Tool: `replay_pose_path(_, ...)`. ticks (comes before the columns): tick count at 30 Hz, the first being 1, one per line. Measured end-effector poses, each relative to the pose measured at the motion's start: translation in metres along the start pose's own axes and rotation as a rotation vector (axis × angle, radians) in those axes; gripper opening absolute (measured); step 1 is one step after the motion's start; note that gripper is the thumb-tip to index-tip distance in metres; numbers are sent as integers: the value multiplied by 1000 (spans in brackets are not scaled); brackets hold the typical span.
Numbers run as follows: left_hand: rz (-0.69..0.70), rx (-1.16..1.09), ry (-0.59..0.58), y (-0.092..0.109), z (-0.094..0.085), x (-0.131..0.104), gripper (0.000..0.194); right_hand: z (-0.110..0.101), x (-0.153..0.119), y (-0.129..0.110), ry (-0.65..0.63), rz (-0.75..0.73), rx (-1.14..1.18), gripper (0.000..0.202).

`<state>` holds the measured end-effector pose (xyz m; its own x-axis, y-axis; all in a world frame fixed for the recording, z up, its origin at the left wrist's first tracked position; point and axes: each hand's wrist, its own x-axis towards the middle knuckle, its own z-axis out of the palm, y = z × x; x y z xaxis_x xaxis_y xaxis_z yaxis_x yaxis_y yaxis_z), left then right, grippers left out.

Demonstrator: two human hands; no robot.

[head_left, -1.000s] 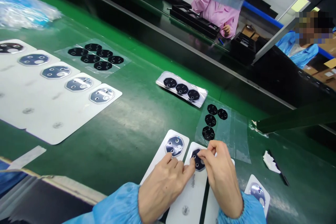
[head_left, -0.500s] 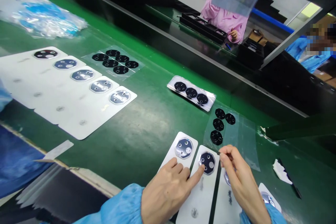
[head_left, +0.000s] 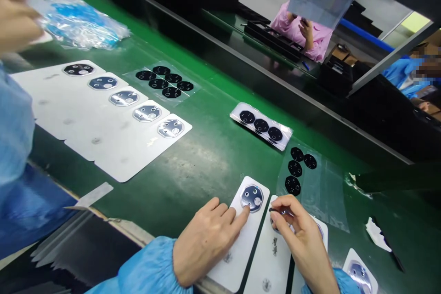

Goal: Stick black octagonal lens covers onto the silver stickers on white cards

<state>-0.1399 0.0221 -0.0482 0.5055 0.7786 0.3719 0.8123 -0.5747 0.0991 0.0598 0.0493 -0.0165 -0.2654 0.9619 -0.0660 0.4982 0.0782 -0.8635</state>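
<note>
My left hand (head_left: 213,236) rests on a white panel (head_left: 237,239), its index fingertip touching the lower edge of the round dark-blue disc (head_left: 251,198); it holds nothing. Over the neighbouring white panel (head_left: 272,266), my right hand (head_left: 299,234) pinches a small dark piece (head_left: 274,210) between thumb and index finger, partly covering that panel's disc. A further panel lies partly under my right hand. Beyond the hands, a clear sheet (head_left: 324,197) carries several black octagonal stickers (head_left: 295,168).
Overlapping white panels (head_left: 113,147) lie left, near another sticker sheet (head_left: 165,81). A sticker stack (head_left: 261,125) sits behind. A dark pen-like tool (head_left: 392,252) and another panel (head_left: 360,271) are right. A co-worker's hand (head_left: 17,16) is upper left; people sit across.
My left fingertip has moved left from the second panel's disc to the first one. My right hand has shifted left over the second panel. A co-worker's hand and sleeve have entered at left.
</note>
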Motion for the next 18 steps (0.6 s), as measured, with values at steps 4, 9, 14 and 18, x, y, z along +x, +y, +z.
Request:
replay_pose_path(4,15,14,-19,0,0,0,31,4,5,2,13,50,2,17)
replay_pose_path(9,12,29,-32,0,-2,0,36,7,9,-1,70,130,-43,21)
replay_pose_path(14,6,12,-16,-1,-2,1,39,8,9,-3,139,16,-87,14)
replay_pose_path(18,9,18,0,-1,-1,1,37,24,4,-8,121,-121,-165,13)
